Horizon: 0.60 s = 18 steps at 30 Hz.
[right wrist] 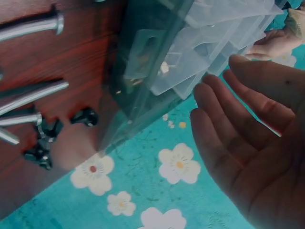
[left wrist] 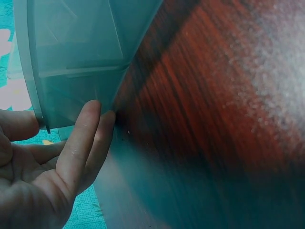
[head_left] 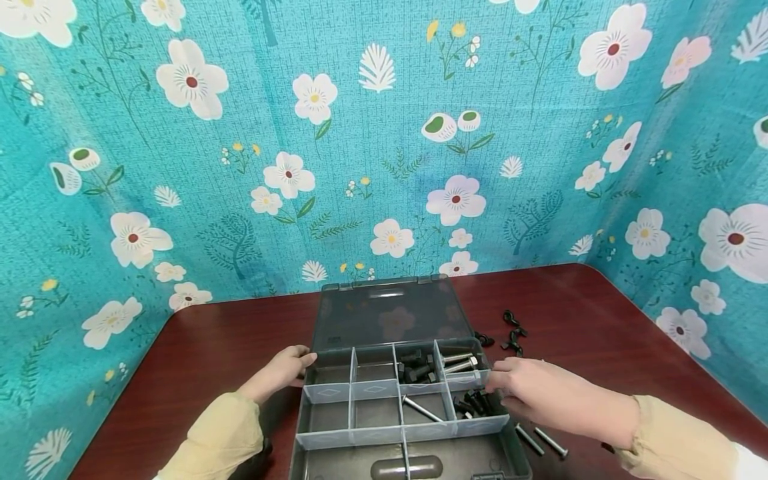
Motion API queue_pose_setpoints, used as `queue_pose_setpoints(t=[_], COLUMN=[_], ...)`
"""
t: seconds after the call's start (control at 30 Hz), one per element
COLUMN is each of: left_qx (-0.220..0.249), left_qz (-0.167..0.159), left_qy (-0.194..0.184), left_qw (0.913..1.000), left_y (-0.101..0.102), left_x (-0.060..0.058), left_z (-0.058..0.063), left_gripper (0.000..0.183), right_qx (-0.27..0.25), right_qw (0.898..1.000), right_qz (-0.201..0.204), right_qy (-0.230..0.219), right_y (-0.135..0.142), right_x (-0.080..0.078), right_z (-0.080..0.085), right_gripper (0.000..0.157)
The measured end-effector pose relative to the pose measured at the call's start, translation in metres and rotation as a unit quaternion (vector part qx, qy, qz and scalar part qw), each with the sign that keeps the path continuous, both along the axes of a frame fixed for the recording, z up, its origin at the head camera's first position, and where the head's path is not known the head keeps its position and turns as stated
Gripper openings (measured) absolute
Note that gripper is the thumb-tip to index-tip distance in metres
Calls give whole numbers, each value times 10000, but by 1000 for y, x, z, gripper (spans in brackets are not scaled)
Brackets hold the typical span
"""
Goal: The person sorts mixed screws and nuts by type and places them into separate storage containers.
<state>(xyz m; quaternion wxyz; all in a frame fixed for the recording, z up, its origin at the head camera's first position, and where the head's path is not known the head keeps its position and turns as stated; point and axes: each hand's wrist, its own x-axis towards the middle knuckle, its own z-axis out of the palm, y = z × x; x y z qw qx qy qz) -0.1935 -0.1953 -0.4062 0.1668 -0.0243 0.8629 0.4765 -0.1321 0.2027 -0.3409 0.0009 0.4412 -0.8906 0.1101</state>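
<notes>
A grey see-through compartment box [head_left: 342, 440] stands with its lid [head_left: 393, 317] folded back. My left hand [head_left: 282, 370] holds its far left corner, thumb at the rim and fingers along the outer wall [left wrist: 76, 90]. Over the right edge hovers my right hand [head_left: 540, 390], its fingers loosely bent and nothing visible between them. Close to its fingertips are compartments of black bolts [head_left: 474, 403] and silver bolts [head_left: 461, 365]. Black pieces [head_left: 415, 367] fill another compartment, and a single silver bolt [head_left: 422, 408] lies in the one nearer me.
Two silver bolts [head_left: 551, 443] lie on the dark red table [head_left: 240, 320] right of the box. Farther back on that side are several black wing-shaped fasteners [head_left: 515, 333]. A flowered turquoise cloth [head_left: 360, 167] hangs behind and around the table.
</notes>
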Motion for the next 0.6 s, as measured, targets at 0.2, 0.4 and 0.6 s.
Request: queue_pose_setpoints(t=[0.2,0.4,0.6], left_qx=[23,15,53], left_qz=[4,12,24], left_qy=[50,40,33], left_qw=[10000,10000,10000], left_y=[0,-1,0], left_x=[0,-1,0], left_z=[-1,-2,-2], left_gripper=[42,42,42], right_qx=[62,190,-300], right_qw=[9996,9962,9914], right_qz=[-143,-430,-406], right_qy=[-249,-732,-1205], right_y=[18,35,51], right_x=[-2,-4,-8], right_z=[-11,-23,-37], right_gripper=[24,23,20])
